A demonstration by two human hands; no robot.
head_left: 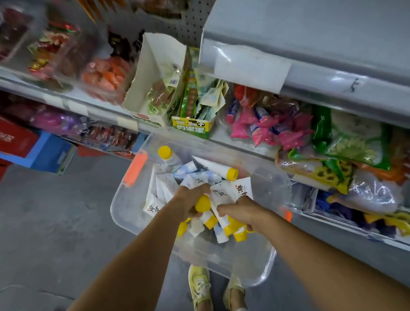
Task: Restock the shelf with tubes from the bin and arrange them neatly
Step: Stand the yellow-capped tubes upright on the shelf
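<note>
Shop aisle, grey floor (pixel 53 218). Clear bin (pixel 128 199) sits just below the shelf (pixel 235 145) edge, under pink packets (pixel 267 127). Tubes (pixel 213 166) piled inside. Left hand (pixel 188 202) curls round one yellow-capped tube; right hand (pixel 240 212) grips several.

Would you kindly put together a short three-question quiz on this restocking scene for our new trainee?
1. True or false: the left hand and right hand both grip tubes inside the clear bin.
2. The caps are: A red, B yellow, C green?
3. Fill in: the bin's side latch is ____.
Key: 1 true; 2 B; 3 orange.
</note>
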